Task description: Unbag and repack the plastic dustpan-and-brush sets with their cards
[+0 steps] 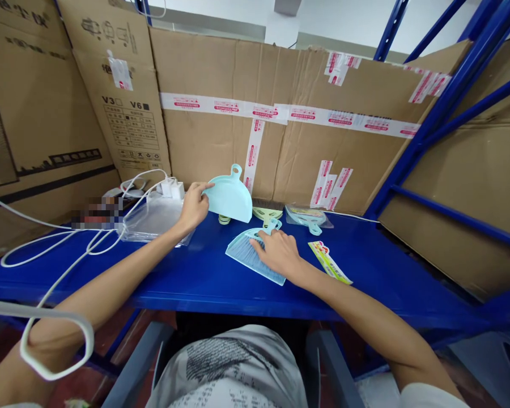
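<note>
My left hand (194, 207) pinches the left edge of a light blue dustpan (229, 197), which is raised and tilted with its handle loop at the top. In front of me on the blue table lies a light blue hand brush (247, 255), its bristles fanned toward me. My right hand (279, 250) is closed on the brush from above, with the thumb over the bristles and part of the handle hidden. A pale green brush (268, 214) lies just behind it. To its right is a bagged light blue brush and dustpan set (308, 218).
A printed label card (329, 262) lies right of my right hand. Clear plastic bags (153, 224), white chargers (172, 188) and loose white cables (46, 255) are at the left. Cardboard walls (221, 73) and a blue metal frame (429, 130) bound the table (391, 283).
</note>
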Tool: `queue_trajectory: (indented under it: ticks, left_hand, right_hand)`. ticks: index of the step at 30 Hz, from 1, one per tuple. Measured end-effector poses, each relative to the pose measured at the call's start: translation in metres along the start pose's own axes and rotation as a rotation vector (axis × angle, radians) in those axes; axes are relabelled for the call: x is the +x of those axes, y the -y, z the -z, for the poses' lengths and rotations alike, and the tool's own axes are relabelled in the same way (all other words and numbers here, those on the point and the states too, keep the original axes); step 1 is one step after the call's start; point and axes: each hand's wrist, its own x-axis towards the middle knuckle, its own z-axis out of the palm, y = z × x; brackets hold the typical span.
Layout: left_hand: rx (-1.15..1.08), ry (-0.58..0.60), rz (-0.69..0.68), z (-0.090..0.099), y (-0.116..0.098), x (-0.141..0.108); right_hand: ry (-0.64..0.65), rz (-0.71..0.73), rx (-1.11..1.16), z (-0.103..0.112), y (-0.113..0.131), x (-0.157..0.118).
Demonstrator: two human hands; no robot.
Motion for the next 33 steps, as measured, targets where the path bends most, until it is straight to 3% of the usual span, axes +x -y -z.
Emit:
queue_trajectory:
  ticks: [8,11,14,16,19,21,33]
  left_hand:
    - [-0.034,0.003,-0.018,0.002,0.000,0.001]
    - [-0.063,0.062,-0.049,0.003,-0.007,-0.001]
    - [-0.138,0.211,-0.098,0.001,-0.025,-0.011]
    - [-0.220,0.338,-0.105,-0.004,-0.041,-0.023]
    - [-0.347,0.551,-0.099,-0.010,-0.062,-0.044]
    - [-0.400,0.633,-0.095,-0.013,-0.070,-0.055]
    - [-0.558,0.838,0.101,-0.012,-0.063,-0.052]
  right_hand:
    - [-0.032,-0.041,0.189,0.002,-0.013,-0.002]
    - [-0.218,-0.021,0.304,0.013,-0.026,-0.003]
    - [-0.462,0.007,0.339,0.021,-0.033,-0.001]
    - [-0.522,0.020,0.334,0.019,-0.032,0.000]
    - [-0.496,0.033,0.291,0.010,-0.027,0.001]
    - [-0.467,0.037,0.272,0.005,-0.024,0.001]
    - [-0.382,0.070,0.584,0.004,-0.027,0.005]
